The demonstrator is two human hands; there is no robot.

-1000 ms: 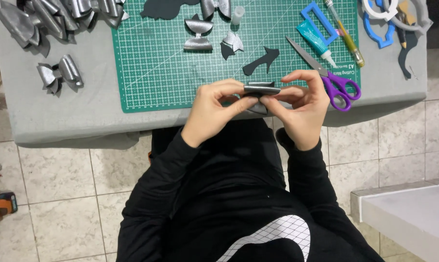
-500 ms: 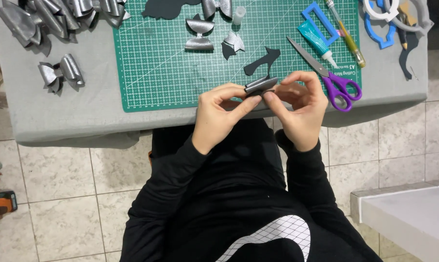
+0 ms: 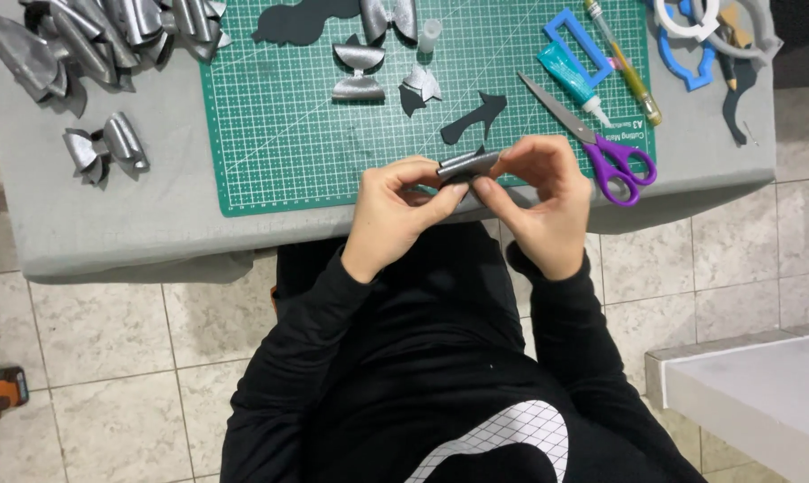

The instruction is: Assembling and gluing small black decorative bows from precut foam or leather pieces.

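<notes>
A small folded piece of silver material (image 3: 468,165) is pinched between both hands over the near edge of the green cutting mat (image 3: 279,134). My left hand (image 3: 397,207) grips its left end with thumb and fingers. My right hand (image 3: 541,199) grips its right end, fingers curled around it. Both sleeves are black. Purple-handled scissors (image 3: 601,148) lie just right of my right hand. A black cut-out shape (image 3: 474,117) lies on the mat right behind the piece.
Finished silver bows are piled at the table's back left (image 3: 92,36), one apart (image 3: 108,148). On the mat: a half-made silver bow (image 3: 358,72), a teal glue tube (image 3: 573,79), a blue frame template (image 3: 581,40), a pen (image 3: 623,63). White ledge (image 3: 762,394) at lower right.
The silver piece has been folded tighter and tilted, and both hands have lifted slightly toward the mat while working it.
</notes>
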